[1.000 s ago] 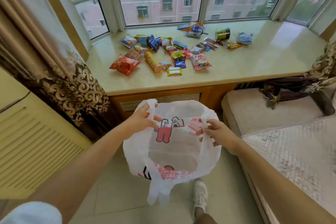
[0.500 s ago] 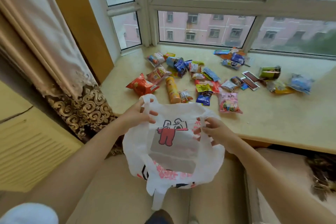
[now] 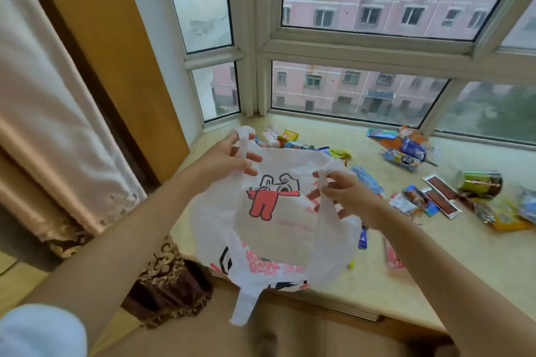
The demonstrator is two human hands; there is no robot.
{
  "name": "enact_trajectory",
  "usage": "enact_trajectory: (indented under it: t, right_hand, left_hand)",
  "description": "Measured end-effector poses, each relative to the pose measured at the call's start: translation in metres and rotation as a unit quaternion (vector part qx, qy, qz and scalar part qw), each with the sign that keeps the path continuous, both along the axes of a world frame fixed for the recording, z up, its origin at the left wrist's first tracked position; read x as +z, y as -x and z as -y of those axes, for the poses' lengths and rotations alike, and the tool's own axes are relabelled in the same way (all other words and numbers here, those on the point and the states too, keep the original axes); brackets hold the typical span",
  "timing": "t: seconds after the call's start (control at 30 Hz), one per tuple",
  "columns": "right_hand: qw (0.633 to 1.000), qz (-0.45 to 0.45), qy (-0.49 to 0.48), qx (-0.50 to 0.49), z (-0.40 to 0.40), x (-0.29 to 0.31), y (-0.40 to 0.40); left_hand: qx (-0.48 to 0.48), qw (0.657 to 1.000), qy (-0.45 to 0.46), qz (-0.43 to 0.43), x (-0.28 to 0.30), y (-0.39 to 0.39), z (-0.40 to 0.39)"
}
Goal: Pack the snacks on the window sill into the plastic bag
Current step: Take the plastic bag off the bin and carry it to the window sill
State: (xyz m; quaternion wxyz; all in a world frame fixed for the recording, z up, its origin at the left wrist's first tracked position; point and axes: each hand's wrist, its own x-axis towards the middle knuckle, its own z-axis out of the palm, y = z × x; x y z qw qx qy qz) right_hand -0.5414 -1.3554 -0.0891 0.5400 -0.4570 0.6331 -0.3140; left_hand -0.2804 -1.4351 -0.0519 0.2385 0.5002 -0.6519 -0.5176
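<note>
Left hand (image 3: pixel 229 161) is pinching one handle loop of the white plastic bag (image 3: pixel 272 226), thumb and fingers curled round the strap, arm reaching in from lower left. Right hand (image 3: pixel 346 194) is gripping the opposite handle, fingers curled round the twisted strap, arm coming in from lower right. Both hands are holding the bag's mouth spread open above the near part of the window sill (image 3: pixel 406 275), its body hanging down over the sill's front edge. A red cartoon figure is showing on the bag's far inner wall, with pink lettering lower down.

Snacks (image 3: pixel 406 153) are lying scattered on the sill beyond and to the right of the bag, none in either hand. A few bright packets are peeking out just behind the bag's top rim; the bag is hiding others. A green can (image 3: pixel 481 184) is lying on its side at far right, with two dark brown flat bars (image 3: pixel 442 195) just beside it. A yellow packet (image 3: pixel 507 219) is sitting near the right frame edge. Blue wrappers are clustering close to the window frame.

A pale curtain (image 3: pixel 52 124) with a brown patterned hem is hanging at left. Pink buildings are showing through the glass.
</note>
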Motion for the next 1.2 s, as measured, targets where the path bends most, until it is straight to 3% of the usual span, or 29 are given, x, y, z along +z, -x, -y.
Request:
enact_trajectory:
  t: [0.3,0.6,1.03,1.2]
  right_hand:
    - [0.998,-0.010,0.058,0.014,0.141,0.008,-0.018]
    - [0.992,-0.043,0.105,0.047,0.279,0.003,-0.021]
    - [0.979,-0.070,0.131,0.139,0.409,-0.005,-0.063]
    - [0.969,-0.059,0.195,0.141,0.434,-0.006,-0.094]
  left_hand:
    - [0.016,0.999,0.000,0.039,0.006,-0.012,0.130]
    - [0.157,0.985,0.019,0.065,0.000,-0.031,0.232]
    - [0.282,0.956,0.069,0.041,-0.007,-0.087,0.260]
    - [0.328,0.940,0.090,0.029,-0.021,-0.109,0.264]
